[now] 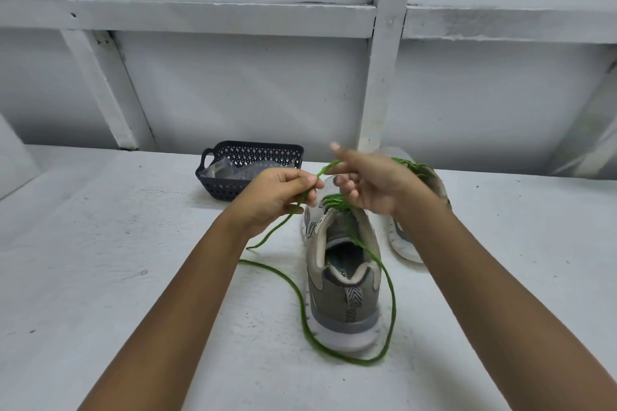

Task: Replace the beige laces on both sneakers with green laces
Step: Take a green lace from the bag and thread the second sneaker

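white table [100,277]: both hands [277,197] pinch green lace [302,310] over sneaker [344,277].

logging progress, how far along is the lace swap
Done: the far sneaker already shows green lacing. In hand: left hand and right hand pinch the green lace above the near sneaker, whose front eyelets are laced green. Left: the loose lace ends trailing round its heel likely need threading and tying. No beige lace in view.

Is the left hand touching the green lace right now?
Touching. The head view shows the left hand pinching the lace between thumb and fingers, above the sneaker.
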A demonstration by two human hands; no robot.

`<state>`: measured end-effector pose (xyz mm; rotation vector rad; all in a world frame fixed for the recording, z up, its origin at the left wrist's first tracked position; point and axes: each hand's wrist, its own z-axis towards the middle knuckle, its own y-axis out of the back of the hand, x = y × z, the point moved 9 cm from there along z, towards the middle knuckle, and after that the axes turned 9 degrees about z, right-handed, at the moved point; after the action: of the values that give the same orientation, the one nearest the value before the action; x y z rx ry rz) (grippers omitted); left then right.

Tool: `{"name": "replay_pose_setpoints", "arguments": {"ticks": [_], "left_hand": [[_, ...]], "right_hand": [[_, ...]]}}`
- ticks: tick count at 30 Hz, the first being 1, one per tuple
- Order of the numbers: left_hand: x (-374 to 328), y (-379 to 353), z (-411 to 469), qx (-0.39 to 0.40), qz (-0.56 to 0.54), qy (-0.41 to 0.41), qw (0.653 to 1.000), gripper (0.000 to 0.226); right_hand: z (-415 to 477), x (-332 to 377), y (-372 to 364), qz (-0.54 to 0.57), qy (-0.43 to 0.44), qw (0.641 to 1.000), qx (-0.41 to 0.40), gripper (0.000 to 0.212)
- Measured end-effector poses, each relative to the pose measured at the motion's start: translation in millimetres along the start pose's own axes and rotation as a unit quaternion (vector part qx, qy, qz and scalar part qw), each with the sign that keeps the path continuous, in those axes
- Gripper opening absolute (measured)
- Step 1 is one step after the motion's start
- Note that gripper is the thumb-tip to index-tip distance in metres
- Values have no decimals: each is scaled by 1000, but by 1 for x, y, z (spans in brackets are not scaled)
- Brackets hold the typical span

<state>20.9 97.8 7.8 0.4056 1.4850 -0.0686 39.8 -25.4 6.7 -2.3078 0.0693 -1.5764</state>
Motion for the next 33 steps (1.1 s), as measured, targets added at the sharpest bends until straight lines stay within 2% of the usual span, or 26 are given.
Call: {"name": "replay_pose_setpoints", "arguments": {"ticks": [2,4,11,15,19,21,23,24,26,27,28,30,31,33], "left_hand": [[-3,-4,2,2,16,-6,1000,20],[-3,-5,1,9,27,-9,1000,18],[16,8,-10,24,55,11,998,25],[25,7,-14,61,82,27,994,20],[32,4,-15,103,41,50,993,18],[34,2,-16,118,16,59,991,21],[33,3,-15,104,-8,53,993,19],[32,6,-13,85,-19,49,995,19],[31,12,-8,31,-40,49,998,23],[32,14,-5,3,-46,50,998,23],[32,16,-3,-23,-47,52,997,20],[33,18,1,-70,-35,54,995,9],[34,19,2,-93,-25,56,994,5],[35,18,3,-129,-19,56,990,5]], "right_hand": [[0,2,-9,-33,33,999,1,19],[0,14,-6,-16,75,997,-30,21],[3,59,37,144,173,967,-121,25],[13,66,50,167,197,957,-134,21],[21,58,46,137,198,963,-119,20],[22,48,41,70,171,977,-109,18],[21,36,35,-107,125,981,-100,13],[20,31,32,-244,110,958,-101,19],[17,24,22,-497,116,855,-91,39],[14,20,15,-575,126,804,-85,48],[11,14,9,-618,126,772,-78,54],[10,1,6,-646,112,752,-70,57],[10,-3,5,-646,107,752,-68,56],[10,-7,9,-618,99,777,-69,54]]}}
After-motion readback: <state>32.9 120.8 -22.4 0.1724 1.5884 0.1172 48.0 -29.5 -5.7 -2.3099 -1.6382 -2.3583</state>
